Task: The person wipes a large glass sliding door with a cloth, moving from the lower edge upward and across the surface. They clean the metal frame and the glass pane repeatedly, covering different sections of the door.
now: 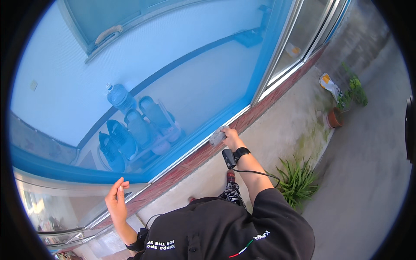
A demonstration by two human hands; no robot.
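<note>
My right hand (pixel 231 138) grips a crumpled grey cloth (pixel 218 136) at the lower edge of a large blue-tinted window pane (pixel 208 81). The cloth rests by the white metal window frame (pixel 195 147), just above the red brick-patterned sill strip (pixel 182 169). My left hand (pixel 117 203) is raised near the pane's lower left corner. Its fingers are loosely bent, with nothing in them; whether a fingertip touches the glass I cannot tell. Both wrists wear black straps, and a device with a cable sits on the right one.
Behind the glass are several shoes on a rack (pixel 143 154) and a large clear plastic bottle (pixel 119 96). A spiky green plant (pixel 297 180) grows near my right elbow. Farther right are a terracotta pot (pixel 334 117) and a white-and-yellow bag (pixel 330 85) on the concrete ledge (pixel 279 130).
</note>
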